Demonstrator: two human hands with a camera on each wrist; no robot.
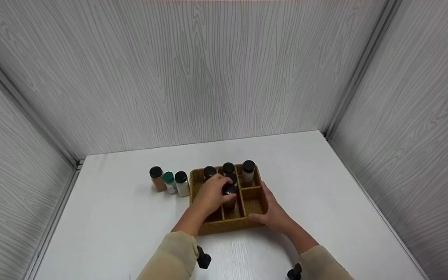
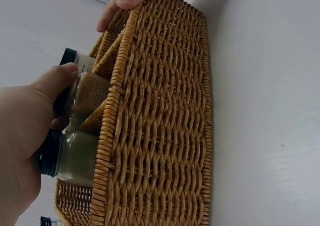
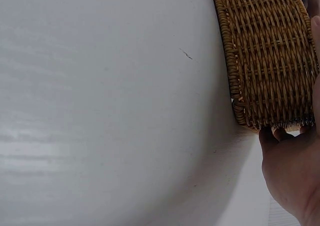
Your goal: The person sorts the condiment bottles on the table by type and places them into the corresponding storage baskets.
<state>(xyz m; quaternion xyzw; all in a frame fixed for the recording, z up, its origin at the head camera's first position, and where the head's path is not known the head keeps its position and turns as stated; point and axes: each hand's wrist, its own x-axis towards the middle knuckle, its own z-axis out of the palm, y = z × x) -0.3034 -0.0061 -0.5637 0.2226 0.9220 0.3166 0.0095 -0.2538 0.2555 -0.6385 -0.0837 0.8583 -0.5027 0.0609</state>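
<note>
Forearms (image 1: 187, 222) angled inward, left grip (image 1: 210, 193) pinching a dark-lidded jar (image 1: 230, 203), right grip (image 1: 273, 214) clasping the wicker basket (image 1: 224, 226).

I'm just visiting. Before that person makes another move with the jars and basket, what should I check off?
1. Left hand has the brown spice jar: ok, thumb and fingers hold it near the top.
2. Right hand on the wicker basket: ok, at the near right corner.
3. Held jar's base resting on the compartment floor: cannot tell.
4. Black cap tight on that jar: cannot tell; it is on, but tightness doesn't show.
5. Space just left of the basket free of jars: not ok; a reddish-brown jar, green-capped jar and white jar stand there.
</note>
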